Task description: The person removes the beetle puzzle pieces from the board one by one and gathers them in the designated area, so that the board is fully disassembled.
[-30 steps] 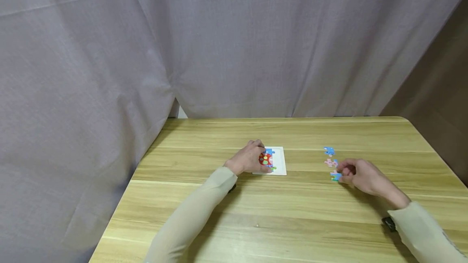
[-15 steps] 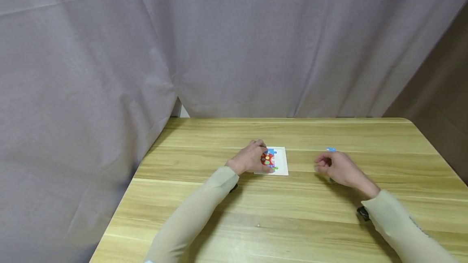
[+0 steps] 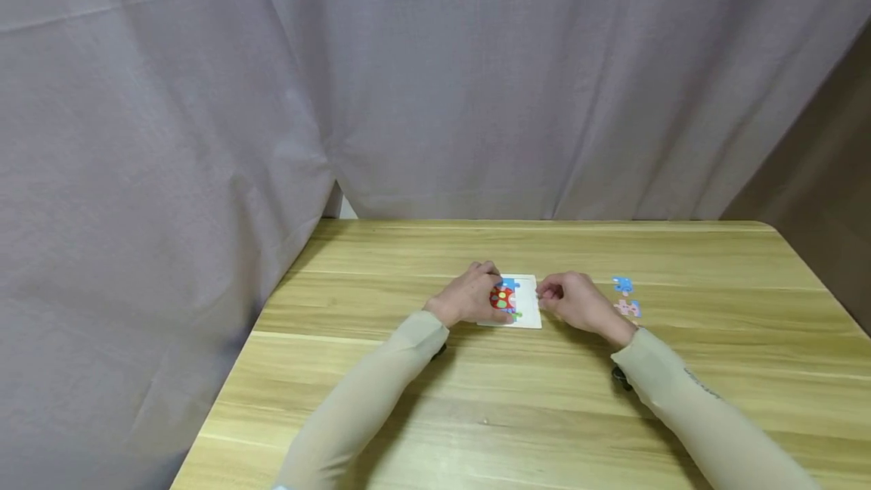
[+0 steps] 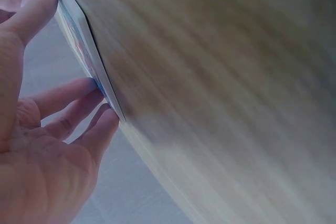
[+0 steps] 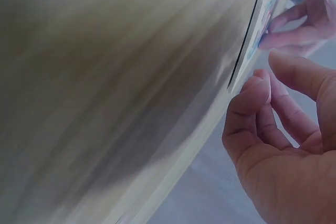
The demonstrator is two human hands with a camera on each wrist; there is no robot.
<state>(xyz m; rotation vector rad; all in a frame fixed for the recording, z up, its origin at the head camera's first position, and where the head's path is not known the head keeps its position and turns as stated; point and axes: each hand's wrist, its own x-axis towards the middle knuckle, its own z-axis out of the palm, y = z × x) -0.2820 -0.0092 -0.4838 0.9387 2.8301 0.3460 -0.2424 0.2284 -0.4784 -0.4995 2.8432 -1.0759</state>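
On the wooden table lies a white puzzle board (image 3: 528,312); joined pieces with a red, spotted picture (image 3: 502,298) cover its left part, and its right part is bare white. The left hand (image 3: 469,296) grips the board from the left, thumb at the near side and fingers at the far side; its fingers (image 4: 92,85) touch the edge. Beside the board's right edge is the right hand (image 3: 577,301), fingers curved inward. In the right wrist view its thumb and index fingertip (image 5: 261,85) are close together; whether a piece is between them cannot be seen.
To the right of the right hand lie loose pieces on the table (image 3: 687,369): a blue one (image 3: 622,284) and a pink one (image 3: 629,308), with a small bit of something near the right wrist. A grey curtain (image 3: 442,97) hangs behind the table.
The right hand has moved left from the loose pieces to the board's right edge, uncovering the blue and pink pieces again. The left hand stays at the board.
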